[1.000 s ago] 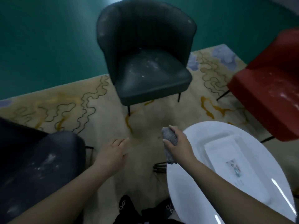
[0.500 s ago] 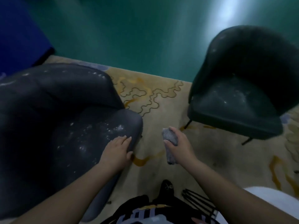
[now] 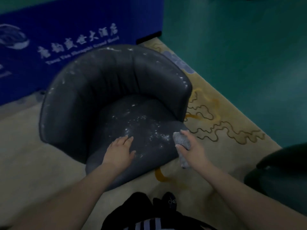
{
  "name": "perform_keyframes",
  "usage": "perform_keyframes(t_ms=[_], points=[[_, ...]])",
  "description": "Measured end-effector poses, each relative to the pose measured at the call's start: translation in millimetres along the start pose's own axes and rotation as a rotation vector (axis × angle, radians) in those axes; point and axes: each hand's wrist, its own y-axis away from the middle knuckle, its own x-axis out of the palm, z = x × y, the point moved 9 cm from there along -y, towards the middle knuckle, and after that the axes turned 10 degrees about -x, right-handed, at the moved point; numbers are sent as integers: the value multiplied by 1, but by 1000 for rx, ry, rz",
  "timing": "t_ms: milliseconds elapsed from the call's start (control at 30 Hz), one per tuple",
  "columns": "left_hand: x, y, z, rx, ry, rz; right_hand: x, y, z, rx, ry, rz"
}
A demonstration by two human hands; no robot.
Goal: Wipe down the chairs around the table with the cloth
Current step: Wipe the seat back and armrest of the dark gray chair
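Your left hand (image 3: 120, 151) lies flat, fingers spread, on the dusty grey chair (image 3: 116, 103) seat; your right hand (image 3: 191, 147) pinches the grey cloth (image 3: 181, 141) at that seat's front corner.

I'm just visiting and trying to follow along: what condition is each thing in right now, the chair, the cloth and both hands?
Grey chair: upright, seat and back rim speckled with white dust, not yet wiped.
Cloth: bunched, held beside the seat's front corner.
Left hand: fingers straight, over the seat's front.
Right hand: grips the cloth.
Dark chair: mostly out of view.
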Motion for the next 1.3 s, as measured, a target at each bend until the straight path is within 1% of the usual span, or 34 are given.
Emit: perform_keyframes(t_ms=[133, 300, 533, 700, 900, 1033, 1133, 1233, 1300], points=[[-2, -6, 40, -157, 73, -36, 28, -41, 14, -42, 4, 73], [4, -22, 89, -303, 147, -17, 71, -85, 36, -85, 20, 167], [17, -50, 155, -421, 271, -5, 124, -143, 59, -116, -16, 266], [40, -85, 194, -449, 323, 29, 176, -189, 63, -131, -64, 332], [80, -143, 233, -537, 479, 16, 260, -247, 43, -120, -147, 384], [119, -180, 248, -568, 589, -11, 322, -287, 17, -137, -136, 404], [149, -203, 258, -613, 633, -30, 362, -311, -1, -203, -111, 422], [174, -226, 265, -609, 630, -31, 395, -331, -17, -274, -76, 455], [183, -239, 270, -605, 610, -75, 418, -342, -21, -341, -47, 482]])
